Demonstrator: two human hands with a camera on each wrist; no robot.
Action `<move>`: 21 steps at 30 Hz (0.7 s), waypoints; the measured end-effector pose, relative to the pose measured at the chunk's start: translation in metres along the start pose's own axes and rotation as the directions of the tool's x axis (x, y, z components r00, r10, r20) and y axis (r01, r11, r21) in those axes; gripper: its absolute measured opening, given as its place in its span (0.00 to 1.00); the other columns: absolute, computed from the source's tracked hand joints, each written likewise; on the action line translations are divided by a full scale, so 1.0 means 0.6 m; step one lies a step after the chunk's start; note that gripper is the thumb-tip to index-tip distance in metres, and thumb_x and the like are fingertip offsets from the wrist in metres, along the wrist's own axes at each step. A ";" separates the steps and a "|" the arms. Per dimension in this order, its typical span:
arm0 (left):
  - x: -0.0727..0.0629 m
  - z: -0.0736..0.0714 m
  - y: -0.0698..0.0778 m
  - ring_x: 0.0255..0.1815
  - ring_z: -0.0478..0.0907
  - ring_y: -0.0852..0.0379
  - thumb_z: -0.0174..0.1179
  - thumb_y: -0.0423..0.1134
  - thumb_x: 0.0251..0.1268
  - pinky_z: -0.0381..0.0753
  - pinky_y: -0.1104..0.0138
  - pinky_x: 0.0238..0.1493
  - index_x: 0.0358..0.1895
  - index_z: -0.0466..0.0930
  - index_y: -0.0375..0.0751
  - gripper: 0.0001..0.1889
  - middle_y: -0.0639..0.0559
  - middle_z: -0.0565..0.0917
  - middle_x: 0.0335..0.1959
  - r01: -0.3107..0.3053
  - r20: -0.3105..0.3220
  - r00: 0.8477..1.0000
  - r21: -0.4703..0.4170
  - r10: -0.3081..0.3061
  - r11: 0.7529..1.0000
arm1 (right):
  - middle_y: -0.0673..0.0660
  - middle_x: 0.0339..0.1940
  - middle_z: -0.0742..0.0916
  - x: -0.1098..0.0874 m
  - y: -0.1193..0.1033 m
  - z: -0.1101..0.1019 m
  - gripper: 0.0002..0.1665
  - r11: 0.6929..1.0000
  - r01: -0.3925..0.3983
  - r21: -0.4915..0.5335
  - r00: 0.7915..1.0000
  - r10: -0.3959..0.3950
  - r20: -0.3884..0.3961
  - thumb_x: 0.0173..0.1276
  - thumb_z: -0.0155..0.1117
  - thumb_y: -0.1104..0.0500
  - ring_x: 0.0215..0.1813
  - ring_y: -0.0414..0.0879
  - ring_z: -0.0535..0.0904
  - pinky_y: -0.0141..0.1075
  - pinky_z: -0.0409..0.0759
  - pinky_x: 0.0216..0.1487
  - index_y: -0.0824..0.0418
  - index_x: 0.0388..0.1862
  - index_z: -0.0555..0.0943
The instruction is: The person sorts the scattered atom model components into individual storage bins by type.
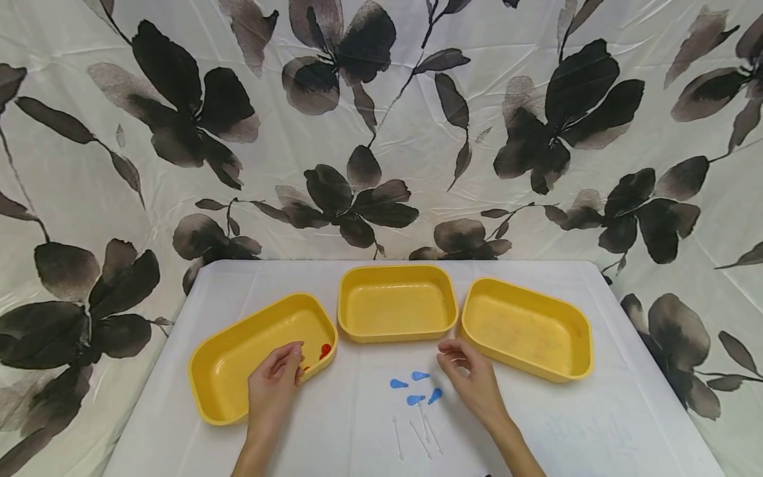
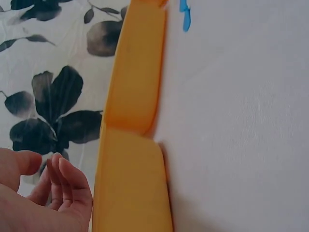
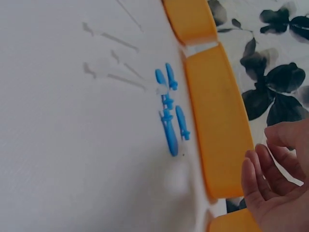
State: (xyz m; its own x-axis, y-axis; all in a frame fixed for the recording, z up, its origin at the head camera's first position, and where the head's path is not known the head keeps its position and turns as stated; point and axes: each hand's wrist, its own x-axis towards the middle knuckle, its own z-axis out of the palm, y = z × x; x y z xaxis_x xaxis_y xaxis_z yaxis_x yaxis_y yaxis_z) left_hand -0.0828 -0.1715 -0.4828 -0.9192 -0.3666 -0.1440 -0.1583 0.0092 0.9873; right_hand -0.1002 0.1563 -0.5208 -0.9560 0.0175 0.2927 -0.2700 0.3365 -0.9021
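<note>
My left hand is over the near right side of the left yellow tray, its fingers loosely bent. Small red pieces lie in that tray beside the fingertips, partly hidden by the hand. No object shows between thumb and fingers in the left wrist view. Just in front of the gap between the middle and right trays hovers my right hand, loosely curved and holding nothing visible. To its left, several blue drop-shaped pieces with short stems lie on the white table. Nearer the front are several thin white sticks.
A middle yellow tray stands at the back of the table, with nothing seen inside. The right yellow tray sits angled beside it. Behind the table hangs a floral cloth.
</note>
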 end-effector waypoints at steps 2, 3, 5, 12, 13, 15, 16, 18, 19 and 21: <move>-0.002 0.009 0.000 0.29 0.80 0.59 0.62 0.39 0.75 0.83 0.74 0.31 0.56 0.84 0.31 0.15 0.48 0.86 0.38 -0.004 0.013 1.000 -0.012 0.004 1.000 | 0.55 0.40 0.89 -0.004 0.005 -0.001 0.09 1.000 -0.012 -0.009 1.000 0.012 -0.009 0.66 0.73 0.68 0.40 0.44 0.84 0.35 0.86 0.43 0.64 0.45 0.85; -0.004 0.014 0.000 0.29 0.80 0.58 0.62 0.38 0.75 0.82 0.74 0.30 0.55 0.84 0.30 0.15 0.46 0.86 0.38 -0.006 0.021 1.000 -0.016 0.006 1.000 | 0.55 0.40 0.89 -0.006 0.007 -0.002 0.10 1.000 -0.021 -0.015 1.000 0.021 -0.012 0.65 0.73 0.68 0.40 0.44 0.84 0.35 0.85 0.43 0.64 0.45 0.85; -0.006 0.023 0.000 0.28 0.80 0.57 0.62 0.39 0.76 0.81 0.74 0.29 0.55 0.84 0.31 0.15 0.44 0.86 0.39 -0.008 0.034 0.999 -0.002 0.008 1.000 | 0.54 0.40 0.89 -0.010 0.008 -0.003 0.10 0.998 -0.055 -0.025 0.998 0.055 -0.013 0.65 0.74 0.67 0.40 0.44 0.83 0.34 0.85 0.43 0.63 0.45 0.85; -0.013 0.056 -0.004 0.27 0.79 0.57 0.61 0.36 0.76 0.81 0.74 0.28 0.55 0.83 0.29 0.14 0.40 0.85 0.38 -0.018 0.078 0.997 -0.030 0.020 0.999 | 0.52 0.42 0.88 -0.024 0.015 -0.009 0.10 0.989 -0.138 -0.054 0.990 0.138 -0.005 0.67 0.73 0.64 0.42 0.41 0.83 0.31 0.83 0.45 0.60 0.46 0.86; -0.014 0.061 -0.005 0.27 0.79 0.58 0.61 0.36 0.76 0.81 0.74 0.28 0.55 0.83 0.28 0.14 0.41 0.85 0.38 -0.018 0.084 0.996 -0.038 0.021 0.999 | 0.52 0.41 0.88 -0.026 0.017 -0.009 0.10 0.989 -0.136 -0.058 0.991 0.136 -0.004 0.67 0.73 0.65 0.42 0.41 0.83 0.31 0.83 0.44 0.60 0.46 0.85; -0.016 0.070 -0.006 0.27 0.79 0.60 0.61 0.35 0.76 0.81 0.74 0.28 0.55 0.83 0.28 0.14 0.41 0.84 0.37 -0.015 0.096 0.995 -0.045 0.020 0.999 | 0.52 0.40 0.88 -0.029 0.021 -0.009 0.10 0.989 -0.137 -0.059 0.991 0.137 0.004 0.67 0.73 0.65 0.41 0.41 0.83 0.30 0.83 0.43 0.61 0.46 0.85; -0.016 0.075 -0.008 0.27 0.79 0.60 0.61 0.35 0.76 0.81 0.74 0.28 0.55 0.83 0.28 0.14 0.40 0.84 0.38 -0.011 0.101 0.995 -0.046 0.016 0.999 | 0.51 0.40 0.88 -0.031 0.022 -0.009 0.10 0.989 -0.137 -0.063 0.990 0.138 0.006 0.67 0.73 0.65 0.41 0.41 0.83 0.30 0.83 0.43 0.61 0.46 0.86; -0.018 0.084 -0.011 0.27 0.78 0.61 0.61 0.35 0.76 0.81 0.74 0.28 0.55 0.82 0.28 0.14 0.40 0.84 0.39 0.000 0.114 0.993 -0.046 0.006 0.999 | 0.50 0.38 0.88 -0.034 0.025 -0.008 0.10 0.986 -0.146 -0.078 0.989 0.148 0.016 0.67 0.73 0.66 0.40 0.41 0.82 0.30 0.82 0.42 0.61 0.46 0.85; -0.019 0.088 -0.013 0.27 0.78 0.60 0.61 0.35 0.76 0.81 0.74 0.28 0.56 0.82 0.27 0.14 0.39 0.84 0.39 0.005 0.124 0.992 -0.048 0.001 0.999 | 0.49 0.37 0.87 -0.035 0.026 -0.008 0.10 0.984 -0.155 -0.089 0.987 0.157 0.020 0.67 0.73 0.66 0.39 0.41 0.82 0.30 0.82 0.42 0.61 0.45 0.85; -0.021 0.097 -0.017 0.27 0.79 0.60 0.61 0.35 0.76 0.81 0.74 0.28 0.56 0.82 0.27 0.14 0.37 0.84 0.40 0.015 0.139 0.990 -0.048 -0.009 0.999 | 0.48 0.36 0.86 -0.038 0.027 -0.007 0.10 0.978 -0.177 -0.108 0.983 0.181 0.034 0.67 0.73 0.65 0.39 0.40 0.81 0.30 0.82 0.42 0.60 0.46 0.85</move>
State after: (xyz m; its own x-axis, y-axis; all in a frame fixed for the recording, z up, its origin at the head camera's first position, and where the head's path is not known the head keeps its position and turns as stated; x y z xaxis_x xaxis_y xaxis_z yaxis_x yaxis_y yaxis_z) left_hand -0.0906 -0.1130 -0.4947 -0.9591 -0.2333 -0.1603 -0.1549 -0.0413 0.9871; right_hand -0.0825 0.1652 -0.5408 -0.9925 0.0465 0.1134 -0.0828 0.4280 -0.9000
